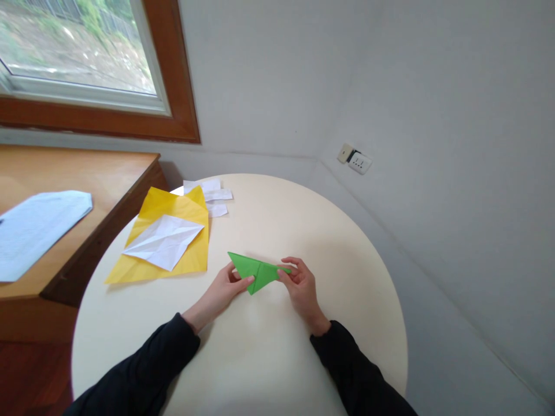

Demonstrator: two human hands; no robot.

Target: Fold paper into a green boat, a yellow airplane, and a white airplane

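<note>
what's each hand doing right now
Left hand: closed on the folded green paper, thumb on its near face.
Right hand: closed on the same paper's right end, pinching it.

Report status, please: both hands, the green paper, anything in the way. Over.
Left hand and right hand both on folded green paper. Pointed left tip free, right end pinched. Yellow sheet off to the left, out of the way.

Plain room with window (pixel 80 55) and round table (pixel 277 214)
</note>
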